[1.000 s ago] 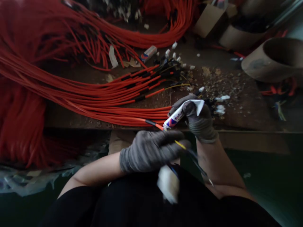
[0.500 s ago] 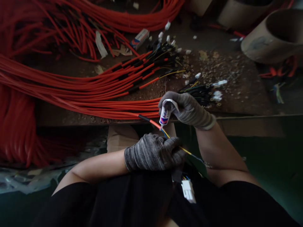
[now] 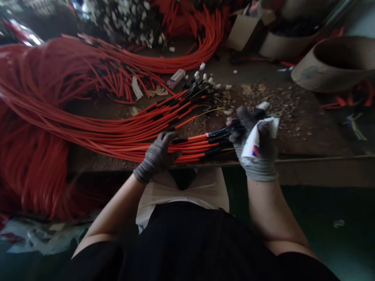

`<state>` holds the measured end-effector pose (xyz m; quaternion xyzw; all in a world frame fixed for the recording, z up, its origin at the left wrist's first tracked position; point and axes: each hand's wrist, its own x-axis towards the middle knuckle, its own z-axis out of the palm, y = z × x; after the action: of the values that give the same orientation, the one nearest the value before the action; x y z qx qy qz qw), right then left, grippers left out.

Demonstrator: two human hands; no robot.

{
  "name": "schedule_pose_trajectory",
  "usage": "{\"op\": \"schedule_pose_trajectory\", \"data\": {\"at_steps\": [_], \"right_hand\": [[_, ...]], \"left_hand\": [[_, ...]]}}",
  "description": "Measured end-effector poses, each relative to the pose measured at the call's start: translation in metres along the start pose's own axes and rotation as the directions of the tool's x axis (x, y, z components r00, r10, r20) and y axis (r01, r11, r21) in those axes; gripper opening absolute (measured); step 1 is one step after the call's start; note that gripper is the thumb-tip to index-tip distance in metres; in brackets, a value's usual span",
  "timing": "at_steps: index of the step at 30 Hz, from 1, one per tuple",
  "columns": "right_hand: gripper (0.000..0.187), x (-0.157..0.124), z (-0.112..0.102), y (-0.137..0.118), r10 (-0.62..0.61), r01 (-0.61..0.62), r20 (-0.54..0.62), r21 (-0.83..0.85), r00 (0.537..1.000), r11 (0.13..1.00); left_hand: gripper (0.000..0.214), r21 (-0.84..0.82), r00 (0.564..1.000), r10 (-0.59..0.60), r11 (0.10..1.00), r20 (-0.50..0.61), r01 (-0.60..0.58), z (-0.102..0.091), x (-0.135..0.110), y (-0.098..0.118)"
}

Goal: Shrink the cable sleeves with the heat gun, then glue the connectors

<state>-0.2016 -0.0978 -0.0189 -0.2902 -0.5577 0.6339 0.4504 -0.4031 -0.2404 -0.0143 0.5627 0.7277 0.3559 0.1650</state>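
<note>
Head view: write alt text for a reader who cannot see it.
A person's gloved right hand grips a white tube beside the black-sleeved ends of orange cables, while the gloved left hand rests on that bundle at the edge of a littered workbench.

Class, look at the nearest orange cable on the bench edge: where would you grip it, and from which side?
Probably the orange sheath just behind its black sleeve, pinched from above at the near edge of the bench: it lies flat along that edge, and the sheath is its thickest, firmest-looking part.
</note>
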Motion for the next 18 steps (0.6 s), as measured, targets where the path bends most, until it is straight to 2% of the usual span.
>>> {"op": "schedule_pose_trajectory", "data": {"at_steps": [2,4,6,10,12,14,16,18], "right_hand": [[0.039,0.004,-0.002,-0.004,0.036,-0.027,-0.044,0.177,0.998,0.984],[0.042,0.009,-0.004,-0.004,0.033,-0.02,-0.053,0.229,0.998,0.973],[0.046,0.013,-0.004,-0.001,0.02,-0.011,-0.043,0.192,0.999,0.981],[0.044,0.014,-0.005,0.003,0.051,-0.045,-0.039,0.133,0.998,0.99],[0.046,0.011,-0.013,0.006,0.075,-0.076,0.007,0.159,0.997,0.984],[0.047,0.007,-0.03,0.007,0.09,-0.093,0.026,0.16,0.996,0.983],[0.042,0.002,-0.052,0.004,0.058,-0.045,-0.095,0.14,0.994,0.989],[0.032,-0.002,-0.066,-0.003,-0.025,0.063,-0.288,0.124,0.957,0.99]], "left_hand": [[0.036,0.12,0.995,-0.09,0.989,0.031,0.086,0.01,-0.015,-0.012],[0.024,0.119,0.995,-0.097,0.989,0.026,0.093,0.02,-0.019,-0.015],[0.017,0.029,0.999,-0.042,0.999,0.022,0.041,0.027,-0.011,-0.008],[0.018,-0.224,0.996,0.055,0.974,0.065,-0.039,0.034,0.013,0.014],[0.02,-0.274,0.992,0.079,0.96,0.099,-0.049,0.038,0.021,0.02],[0.028,-0.238,0.984,0.122,0.967,0.127,-0.089,0.043,0.028,0.015],[0.038,-0.116,0.977,0.135,0.986,0.168,-0.117,0.047,0.037,0.001],[0.043,0.109,0.98,0.008,0.994,0.2,-0.03,0.048,0.052,-0.016]]}}
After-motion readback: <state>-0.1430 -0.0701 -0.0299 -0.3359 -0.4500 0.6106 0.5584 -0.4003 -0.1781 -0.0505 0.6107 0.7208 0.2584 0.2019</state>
